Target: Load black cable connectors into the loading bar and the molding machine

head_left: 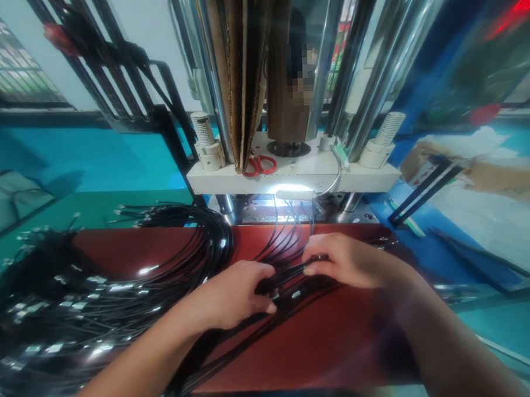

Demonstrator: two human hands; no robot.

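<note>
So you've got both hands over the red bench (333, 347), working on some black cables (290, 273) that run between them, right in front of the press (229, 182). Your left hand (245, 293) has its fingers curled in around the cables, and your right hand (340, 259) has thumb and fingers pinched on them a bit further right. Can't really tell how many strands you're gripping, it's too dark and blurry there. Just behind your hands, a few thin leads (288, 235) run up to the press under a bright lamp (295, 192). Red-handled scissors (260, 165) are on the press's white plate, and there's a big cable heap (98, 311) off to your left.
</note>
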